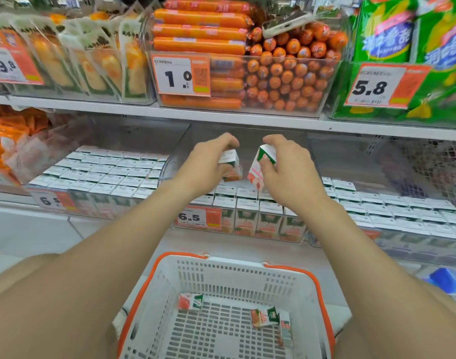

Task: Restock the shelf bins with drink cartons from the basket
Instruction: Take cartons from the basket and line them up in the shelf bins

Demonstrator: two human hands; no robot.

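My left hand [208, 161] grips a small drink carton [232, 168] from above. My right hand [286, 169] grips a second, tilted carton [261, 164] by its green top. Both cartons hang just above the back rows of the clear middle shelf bin [243, 230], which is packed with upright cartons behind a 6.5 price tag. Below, the white basket with the orange rim [221, 270] holds three loose cartons: one at the left [190, 302], one lying at the right [264, 317], and one against the right wall [286, 330].
Filled carton bins stand to the left [102, 174] and right [392, 211] of the middle one. The shelf edge [221, 117] above carries bins of orange sausages [247, 68] and corn packs, close over my hands. A blue object [441, 279] lies low right.
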